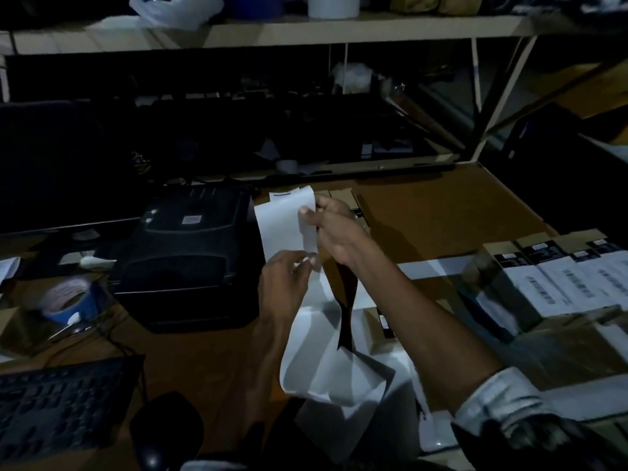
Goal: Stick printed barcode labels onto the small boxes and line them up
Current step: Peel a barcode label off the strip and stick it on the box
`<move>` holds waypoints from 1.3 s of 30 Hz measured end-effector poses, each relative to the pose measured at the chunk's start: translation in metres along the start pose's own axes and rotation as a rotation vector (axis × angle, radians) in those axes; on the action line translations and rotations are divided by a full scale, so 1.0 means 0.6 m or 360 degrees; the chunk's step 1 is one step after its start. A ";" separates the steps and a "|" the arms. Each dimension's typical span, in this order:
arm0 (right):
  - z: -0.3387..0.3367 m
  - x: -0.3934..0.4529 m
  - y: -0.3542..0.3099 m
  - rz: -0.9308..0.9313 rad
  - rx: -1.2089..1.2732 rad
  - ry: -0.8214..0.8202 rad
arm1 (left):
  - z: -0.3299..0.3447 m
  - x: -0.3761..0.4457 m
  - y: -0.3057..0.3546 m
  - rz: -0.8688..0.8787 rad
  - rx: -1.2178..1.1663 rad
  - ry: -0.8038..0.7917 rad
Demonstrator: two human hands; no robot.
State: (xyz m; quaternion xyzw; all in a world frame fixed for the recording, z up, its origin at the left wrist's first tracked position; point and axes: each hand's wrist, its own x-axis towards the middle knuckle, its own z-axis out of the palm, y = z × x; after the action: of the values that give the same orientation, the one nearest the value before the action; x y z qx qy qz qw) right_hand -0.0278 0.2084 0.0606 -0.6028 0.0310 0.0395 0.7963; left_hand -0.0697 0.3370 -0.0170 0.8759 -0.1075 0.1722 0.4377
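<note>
The right hand (334,232) pinches the upper edge of a white label strip (283,226), fingers clamped on it. The left hand (283,283) pinches the strip lower down, beside the black label printer (190,253) on the table (441,212).

My right hand (334,229) pinching the label strip (289,226) near its top, my left hand (283,280) pinching it lower down, black printer (190,253) just left, labelled boxes (557,287) at right on the surface (441,212)
</note>
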 end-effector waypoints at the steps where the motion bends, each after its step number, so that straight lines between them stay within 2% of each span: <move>1: 0.004 -0.006 -0.010 -0.0039 0.0007 -0.0037 | -0.002 0.010 0.004 0.0025 -0.0023 0.0011; 4: 0.008 -0.042 -0.021 -0.0192 -0.0014 -0.0059 | -0.009 0.047 0.010 0.0048 -0.0031 -0.0052; 7: -0.009 -0.101 0.001 -0.0264 -0.0149 0.0032 | -0.024 0.061 0.011 -0.0180 -0.0194 -0.0122; 9: -0.026 -0.136 0.039 -0.0212 -0.0250 0.0100 | -0.036 0.045 0.015 -0.0220 -0.0355 -0.0280; 11: -0.045 -0.155 0.087 -0.0114 -0.0303 0.0224 | -0.037 0.027 0.012 -0.0243 -0.0288 -0.0545; 12: -0.054 -0.160 0.110 -0.0041 -0.0302 0.0305 | -0.029 0.019 0.009 -0.0273 -0.0132 -0.0666; 14: -0.067 -0.169 0.147 0.0108 -0.0243 0.0405 | -0.020 -0.010 0.001 -0.0468 0.0053 -0.0712; 15: -0.071 -0.174 0.160 0.0181 -0.0218 0.0409 | -0.017 -0.026 -0.004 -0.0558 0.0060 -0.0627; 18: -0.074 -0.190 0.174 0.0322 -0.0306 0.0359 | -0.030 -0.086 -0.012 -0.0495 -0.0131 -0.0031; 20: -0.072 -0.196 0.175 0.0377 -0.0361 0.0331 | -0.041 -0.107 -0.012 -0.0576 -0.0129 0.0342; 21: -0.070 -0.198 0.175 0.0404 -0.0388 0.0312 | -0.045 -0.115 -0.011 -0.0607 -0.0121 0.0455; 23: -0.069 -0.197 0.179 0.0452 -0.0479 0.0272 | -0.047 -0.125 -0.001 -0.0450 -0.0214 0.0529; 25: -0.066 -0.198 0.183 0.0482 -0.0493 0.0247 | -0.047 -0.128 0.006 -0.0249 -0.0333 0.0447; 28: -0.061 -0.202 0.189 0.0457 -0.0368 0.0219 | -0.043 -0.123 0.021 -0.0049 -0.0355 0.0099; 33: -0.060 -0.214 0.210 0.0349 -0.0326 0.0232 | -0.022 -0.104 0.004 -0.0218 0.0002 -0.0488; 35: -0.060 -0.218 0.218 0.0289 -0.0308 0.0271 | -0.017 -0.101 -0.001 -0.0212 0.0106 -0.0587; 39: -0.063 -0.218 0.234 0.0136 -0.0419 0.0353 | -0.017 -0.100 -0.002 -0.0142 0.0131 -0.0611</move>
State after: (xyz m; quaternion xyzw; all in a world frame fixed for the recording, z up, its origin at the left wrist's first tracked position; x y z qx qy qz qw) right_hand -0.1722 0.2065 -0.0713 -0.7007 0.1388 0.0103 0.6998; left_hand -0.1267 0.3480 -0.0361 0.9137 -0.1429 -0.0132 0.3802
